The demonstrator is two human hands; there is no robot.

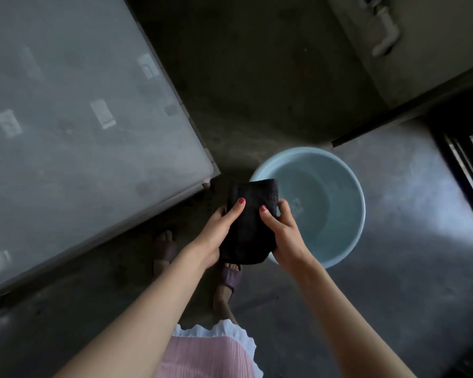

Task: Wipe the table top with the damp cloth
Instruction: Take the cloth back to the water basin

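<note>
Table top (74, 126), grey and glassy with several pale rectangular patches showing on or through it, fills the upper left of the view, and its near corner ends just left of the basin. Dark concrete floor (393, 241) is seen across the rest of the scene. At the upper right a pale wall or cabinet panel (410, 50) carrying a white pipe fitting (385, 34) is visible, somewhat blurred. A round light-blue basin (336, 186) is set on the floor to the right of the table corner; water appears to lie in it, though this cannot be told for certain. A pink pleated garment with a white ruffled hem (210, 353) is seen at the bottom edge, and two feet in dark slippers (164, 252) are planted on the floor beneath the hands. The dark cloth (250, 222), folded into a thick pad, is held in the air over the near rim of the basin, clear of the table. It is gripped at its left side by the left hand (219, 233), thumb laid across the front, and at its right side by the right hand (281, 227), fingers curled behind it.
</note>
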